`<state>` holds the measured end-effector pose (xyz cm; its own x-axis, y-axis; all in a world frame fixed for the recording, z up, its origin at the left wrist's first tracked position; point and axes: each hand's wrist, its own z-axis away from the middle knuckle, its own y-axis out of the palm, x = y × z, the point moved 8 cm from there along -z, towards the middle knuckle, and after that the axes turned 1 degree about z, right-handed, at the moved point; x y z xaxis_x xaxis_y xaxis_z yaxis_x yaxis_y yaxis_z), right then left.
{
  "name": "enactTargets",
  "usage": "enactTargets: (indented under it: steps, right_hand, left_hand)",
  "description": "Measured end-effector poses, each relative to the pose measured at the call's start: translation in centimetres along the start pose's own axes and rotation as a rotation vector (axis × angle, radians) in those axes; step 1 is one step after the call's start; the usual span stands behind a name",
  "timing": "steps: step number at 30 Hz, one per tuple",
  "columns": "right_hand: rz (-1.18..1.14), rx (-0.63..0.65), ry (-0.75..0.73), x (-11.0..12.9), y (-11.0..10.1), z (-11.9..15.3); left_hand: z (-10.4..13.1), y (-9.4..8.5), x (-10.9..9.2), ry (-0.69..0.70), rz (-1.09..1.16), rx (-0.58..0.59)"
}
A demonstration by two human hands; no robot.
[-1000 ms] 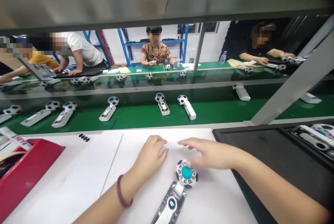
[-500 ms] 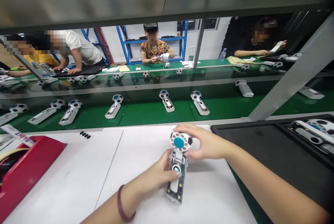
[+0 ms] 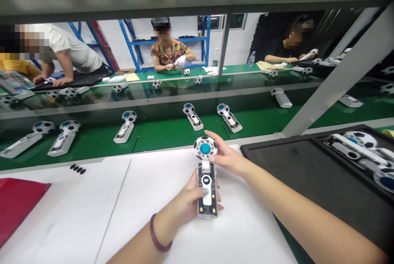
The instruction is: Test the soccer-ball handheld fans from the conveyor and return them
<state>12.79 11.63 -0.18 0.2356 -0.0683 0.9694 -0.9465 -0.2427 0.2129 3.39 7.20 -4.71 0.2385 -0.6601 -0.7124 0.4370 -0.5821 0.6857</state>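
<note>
Above the white tabletop I hold a handheld fan [image 3: 208,204] with a round black-and-white football-patterned head, a turquoise centre and a clear-faced handle. A small round display on the handle is lit and seems to read 100. My left hand [image 3: 187,198] is closed around the handle, its thumb on the white strip below the display and fingertips showing on the far side. My right hand [image 3: 229,155] grips the right edge of the head, with fingers behind it and the thumb near the neck.
A green conveyor belt [image 3: 160,132] carries several similar fans across the front. At right lies a black tray [image 3: 277,173] with fans [image 3: 363,149] at its far end. Small black ovals [image 3: 78,169] and a red holder [image 3: 21,202] are at left. Several co-workers sit or lean opposite.
The fan has tipped to face me more squarely and its display now reads clearly. Both hands keep their hold. The view has swung, so the surroundings sit further left.
</note>
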Motion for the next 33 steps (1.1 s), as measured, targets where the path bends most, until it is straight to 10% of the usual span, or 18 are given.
enactTargets:
  steps: [33]
  right_hand:
    - [0.072,-0.032,0.012,0.26,-0.03,0.08]
  left_hand:
    - [-0.24,-0.12,0.21,0.015,-0.051,-0.015]
